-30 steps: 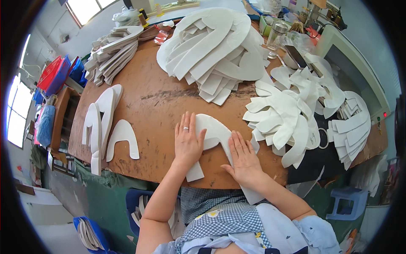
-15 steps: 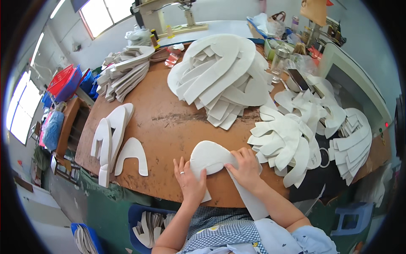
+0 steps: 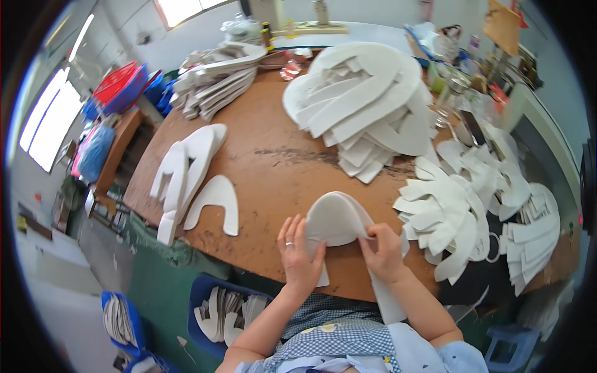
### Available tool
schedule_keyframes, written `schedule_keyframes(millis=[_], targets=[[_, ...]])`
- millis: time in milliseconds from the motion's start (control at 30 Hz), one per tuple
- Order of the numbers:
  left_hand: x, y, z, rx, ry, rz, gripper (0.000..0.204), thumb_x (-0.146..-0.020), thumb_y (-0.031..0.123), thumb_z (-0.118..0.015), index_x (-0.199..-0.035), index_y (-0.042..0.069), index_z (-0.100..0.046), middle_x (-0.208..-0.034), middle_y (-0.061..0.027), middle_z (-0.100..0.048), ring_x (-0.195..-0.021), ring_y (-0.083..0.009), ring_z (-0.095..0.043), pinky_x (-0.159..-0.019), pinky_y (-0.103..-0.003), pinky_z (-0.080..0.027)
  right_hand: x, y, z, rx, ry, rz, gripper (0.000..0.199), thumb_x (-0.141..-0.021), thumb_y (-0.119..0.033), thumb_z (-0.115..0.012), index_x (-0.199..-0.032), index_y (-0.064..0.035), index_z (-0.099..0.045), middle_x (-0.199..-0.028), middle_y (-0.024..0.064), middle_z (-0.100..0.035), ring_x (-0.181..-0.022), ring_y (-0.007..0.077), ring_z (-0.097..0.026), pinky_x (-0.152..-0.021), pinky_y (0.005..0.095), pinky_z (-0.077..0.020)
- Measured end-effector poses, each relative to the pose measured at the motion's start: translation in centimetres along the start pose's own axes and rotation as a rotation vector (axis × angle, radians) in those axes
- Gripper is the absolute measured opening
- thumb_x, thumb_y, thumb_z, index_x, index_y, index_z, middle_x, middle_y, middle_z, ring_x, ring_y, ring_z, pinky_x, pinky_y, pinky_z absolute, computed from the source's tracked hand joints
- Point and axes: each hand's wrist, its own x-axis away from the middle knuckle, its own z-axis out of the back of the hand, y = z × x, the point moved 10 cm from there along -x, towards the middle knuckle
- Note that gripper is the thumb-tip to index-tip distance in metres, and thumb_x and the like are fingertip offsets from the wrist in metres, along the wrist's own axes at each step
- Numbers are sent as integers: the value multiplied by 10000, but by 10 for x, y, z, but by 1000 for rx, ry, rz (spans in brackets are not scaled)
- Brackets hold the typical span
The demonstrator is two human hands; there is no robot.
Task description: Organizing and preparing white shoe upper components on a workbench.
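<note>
A white, horseshoe-shaped foam piece (image 3: pixel 337 219) lies bent and lifted at the near edge of the brown table (image 3: pixel 261 155). My left hand (image 3: pixel 300 256), with a ring on one finger, presses flat on the piece's left leg. My right hand (image 3: pixel 382 252) pinches the piece's right side and curls it upward. One leg of the piece hangs down over the table's edge toward my lap.
A big heap of white foam pieces (image 3: pixel 367 102) lies at the back, fanned stacks (image 3: pixel 454 211) at the right, another stack (image 3: pixel 217 78) at the far left. A few single pieces (image 3: pixel 193 174) lie left. Blue bins with pieces (image 3: pixel 224 308) stand on the floor below.
Both hands lay flat on the piece a second ago. They have since drawn closer to the table's edge, and the right hand has lifted and bent the piece's right side.
</note>
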Motion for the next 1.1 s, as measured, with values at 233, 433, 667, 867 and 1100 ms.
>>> schedule_keyframes(millis=[233, 433, 667, 867, 1100], targets=[[3, 4, 9, 55, 86, -45, 604, -697, 24, -801, -1232, 9, -522, -1281, -155, -550, -1230, -369, -477, -1043, -461, -399, 2, 33, -8, -96, -42, -274, 207, -885, -94, -679, -1008, -30, -525, -796, 173, -649, -723, 357, -667, -642, 396, -512], [3, 18, 7, 16, 103, -149, 459, -706, -23, -769, -1090, 39, -525, -1188, -143, -571, -1177, -370, -502, -992, -463, -425, -7, 41, -13, -302, -227, -435, 301, -894, -194, -685, -1097, 13, -606, -992, 201, -709, -835, 327, -701, -746, 371, -538], [19, -45, -14, 403, -63, 412, 274, -865, 22, -701, -1086, 27, -540, -1083, -103, -580, -1018, -181, -566, -871, -305, -469, 5, 22, -18, -821, -640, -236, 206, -921, -148, -671, -1054, 7, -698, -1362, 147, -587, -1413, 257, -386, -1120, 376, -343], [-25, -120, 52, 1029, 163, 430, 296, -926, 107, -643, -1185, -8, -557, -1043, -68, -619, -912, -170, -618, -801, -296, -512, 28, 42, -29, -852, -679, -590, 444, -1058, -347, -405, -1062, -27, -714, -1293, 152, -623, -1390, 280, -405, -1131, 392, -319], [-203, -246, 156, 663, 388, 407, 476, -895, 303, -706, -1250, 12, -578, -1115, -109, -659, -988, -215, -629, -884, -343, -487, 41, 5, -23, -210, -516, 174, 211, -736, -20, -692, -934, -47, -624, -1234, 126, -562, -1419, 320, -356, -1181, 490, -255]])
